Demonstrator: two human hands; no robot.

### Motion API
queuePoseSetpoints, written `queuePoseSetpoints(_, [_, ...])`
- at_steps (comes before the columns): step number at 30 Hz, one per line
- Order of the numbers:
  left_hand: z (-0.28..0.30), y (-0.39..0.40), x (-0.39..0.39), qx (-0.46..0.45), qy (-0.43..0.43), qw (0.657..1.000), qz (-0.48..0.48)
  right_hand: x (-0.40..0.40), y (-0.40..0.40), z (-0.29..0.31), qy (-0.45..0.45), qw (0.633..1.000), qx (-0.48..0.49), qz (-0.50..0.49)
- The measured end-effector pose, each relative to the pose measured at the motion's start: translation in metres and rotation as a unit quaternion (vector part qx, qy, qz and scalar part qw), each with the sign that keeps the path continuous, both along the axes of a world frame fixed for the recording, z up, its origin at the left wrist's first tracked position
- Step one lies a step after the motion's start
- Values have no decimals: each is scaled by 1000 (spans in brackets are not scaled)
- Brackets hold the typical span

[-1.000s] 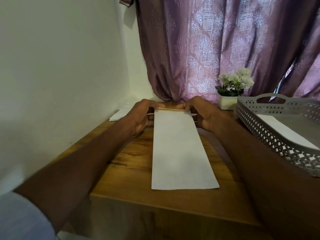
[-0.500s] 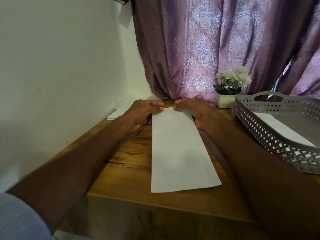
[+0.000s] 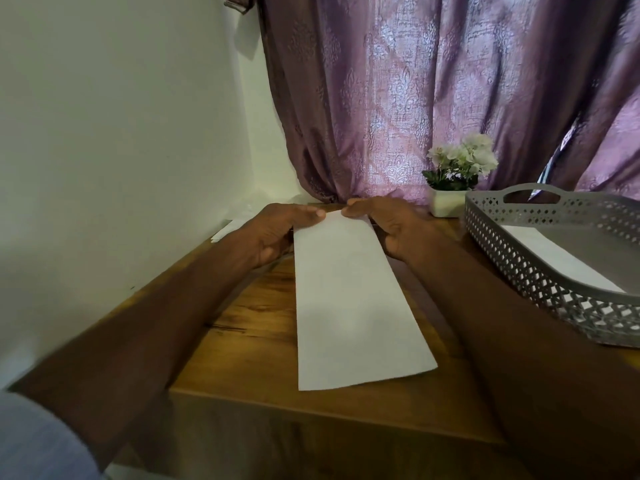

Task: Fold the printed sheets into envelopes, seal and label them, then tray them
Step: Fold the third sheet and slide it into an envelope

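Far edge of the sheet (image 3: 349, 296) has been drawn nearer.
It is being pinched by the left hand (image 3: 277, 233) and right hand (image 3: 388, 226), with bare table (image 3: 252, 327) beside.

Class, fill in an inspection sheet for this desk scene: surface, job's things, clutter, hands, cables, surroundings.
Surface: wooden desk.
Job's things: long white folded sheet lying flat; grey perforated tray at right with white paper inside.
Clutter: small flower pot; loose paper by the wall.
Hands: left hand and right hand pinch the sheet's far end.
Cables: nothing seen.
Surroundings: white wall, purple curtain.
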State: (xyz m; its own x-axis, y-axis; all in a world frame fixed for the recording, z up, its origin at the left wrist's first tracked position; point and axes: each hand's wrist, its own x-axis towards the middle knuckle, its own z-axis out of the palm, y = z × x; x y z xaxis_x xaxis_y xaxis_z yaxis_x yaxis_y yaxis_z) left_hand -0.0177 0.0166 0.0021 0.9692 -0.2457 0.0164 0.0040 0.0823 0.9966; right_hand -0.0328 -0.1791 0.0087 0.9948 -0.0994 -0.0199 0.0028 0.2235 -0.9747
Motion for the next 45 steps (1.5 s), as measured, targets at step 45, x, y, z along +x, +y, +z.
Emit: queuePoseSetpoints(45, [18, 25, -3, 166, -83, 981, -50, -11, 0, 5, 9, 998, -54, -5])
